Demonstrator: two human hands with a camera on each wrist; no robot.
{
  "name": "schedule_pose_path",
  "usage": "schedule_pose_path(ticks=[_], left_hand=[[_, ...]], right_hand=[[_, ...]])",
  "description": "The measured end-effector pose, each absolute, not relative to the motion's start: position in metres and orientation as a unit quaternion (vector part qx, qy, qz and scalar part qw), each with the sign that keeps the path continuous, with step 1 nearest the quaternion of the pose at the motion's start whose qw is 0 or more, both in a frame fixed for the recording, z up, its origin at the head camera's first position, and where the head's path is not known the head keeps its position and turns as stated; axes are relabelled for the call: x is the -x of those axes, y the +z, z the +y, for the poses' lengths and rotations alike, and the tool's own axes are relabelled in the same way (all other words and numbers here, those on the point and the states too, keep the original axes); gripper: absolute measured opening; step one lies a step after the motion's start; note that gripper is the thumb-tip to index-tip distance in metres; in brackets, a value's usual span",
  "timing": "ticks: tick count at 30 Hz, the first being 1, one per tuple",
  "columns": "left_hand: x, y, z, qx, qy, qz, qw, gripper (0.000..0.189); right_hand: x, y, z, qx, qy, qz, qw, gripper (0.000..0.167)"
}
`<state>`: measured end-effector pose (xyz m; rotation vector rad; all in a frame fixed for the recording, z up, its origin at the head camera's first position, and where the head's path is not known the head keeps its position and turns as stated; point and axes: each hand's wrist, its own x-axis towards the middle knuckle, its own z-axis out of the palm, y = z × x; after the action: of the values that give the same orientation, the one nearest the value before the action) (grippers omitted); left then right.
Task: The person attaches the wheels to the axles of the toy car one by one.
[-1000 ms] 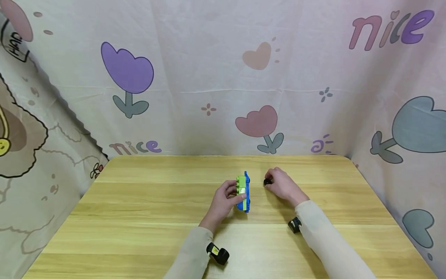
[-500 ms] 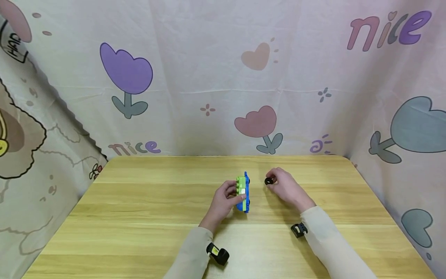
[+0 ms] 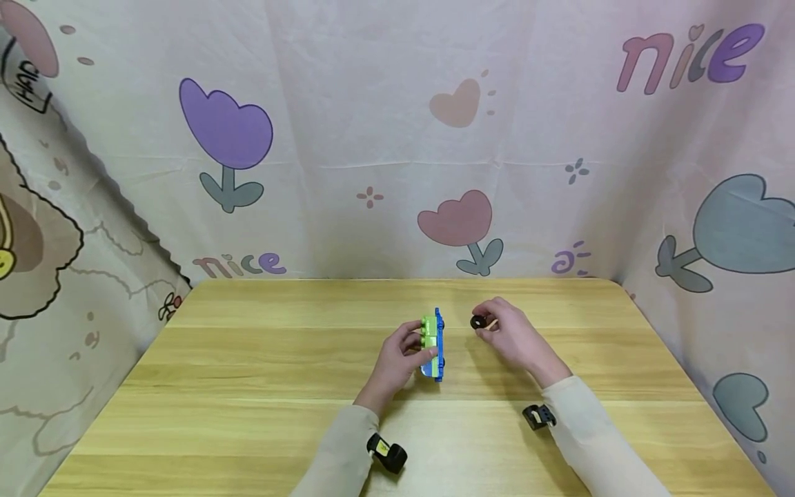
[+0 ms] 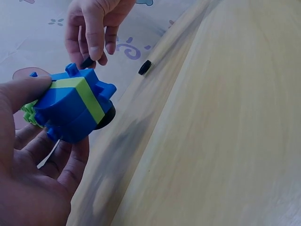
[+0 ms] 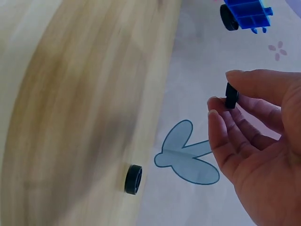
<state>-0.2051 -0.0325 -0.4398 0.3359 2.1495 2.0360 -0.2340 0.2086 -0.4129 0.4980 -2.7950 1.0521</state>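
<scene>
My left hand (image 3: 400,353) grips a toy car (image 3: 430,326) made of blue and lime-green building blocks, thumb on one side and fingers on the other. The car is tipped on its side above the table, its green studs facing left in the head view. A black wheel (image 4: 107,118) shows on the car's underside. To the right of the car, my right hand (image 3: 512,337) pinches a small loose black wheel (image 5: 231,96) between thumb and fingertips. A gap separates this wheel from the car. The wheel's central hole shows in the head view.
Another black wheel (image 5: 134,179) stands on its edge on the wooden table (image 3: 248,373), seen in both wrist views; the right hand hides it in the head view. A printed cloth (image 3: 348,138) hangs behind the table. Black wrist cameras (image 3: 388,453) sit on the sleeves.
My right wrist has swung slightly to the right, and the wheel in its fingers has turned so that its hole shows. My left hand and the car have barely moved.
</scene>
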Motion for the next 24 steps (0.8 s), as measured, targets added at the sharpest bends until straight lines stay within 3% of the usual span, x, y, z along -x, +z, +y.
schedule_pose_path(ticks=[10,24], left_hand=[[0.213,-0.457,-0.030,-0.099,0.673,0.731,0.062,0.059],[0.211,-0.458,-0.029,-0.117,0.674,0.727,0.061,0.058]], right_hand=[[0.223,-0.403,0.204,-0.204,0.364,-0.905,0.083,0.032],[0.212,-0.397,0.196,-0.214,0.390,-0.894,0.057,0.033]])
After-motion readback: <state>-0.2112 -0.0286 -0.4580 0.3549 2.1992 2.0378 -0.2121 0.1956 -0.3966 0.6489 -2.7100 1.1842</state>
